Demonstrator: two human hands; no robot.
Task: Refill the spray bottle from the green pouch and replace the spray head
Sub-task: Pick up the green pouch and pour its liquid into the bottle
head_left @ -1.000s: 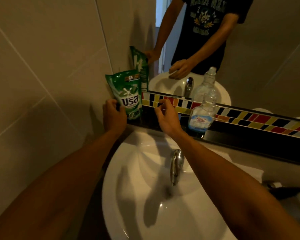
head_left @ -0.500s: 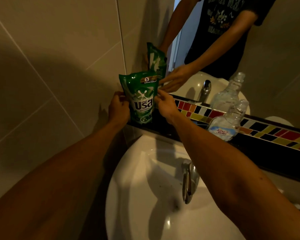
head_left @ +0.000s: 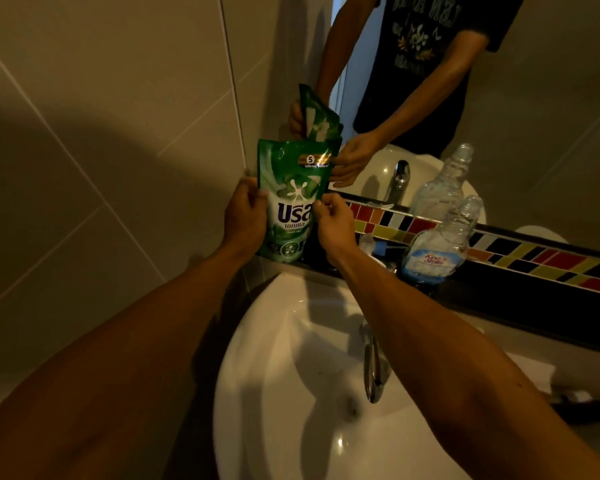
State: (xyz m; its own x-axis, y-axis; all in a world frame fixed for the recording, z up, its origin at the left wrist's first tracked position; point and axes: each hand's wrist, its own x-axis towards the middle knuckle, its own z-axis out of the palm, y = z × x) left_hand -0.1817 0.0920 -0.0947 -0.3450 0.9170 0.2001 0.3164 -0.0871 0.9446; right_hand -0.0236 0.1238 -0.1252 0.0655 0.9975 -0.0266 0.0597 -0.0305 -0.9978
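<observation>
Both hands grasp the green pouch: left hand on its left edge, right hand pinching its right edge. Pouch stands upright, long axis vertical, between the hands. Spray bottle, head removed, stands upright beyond and right of the right hand, the nearer hand. Bottle label reads "King's Stella"; pouch shows a "5".
</observation>
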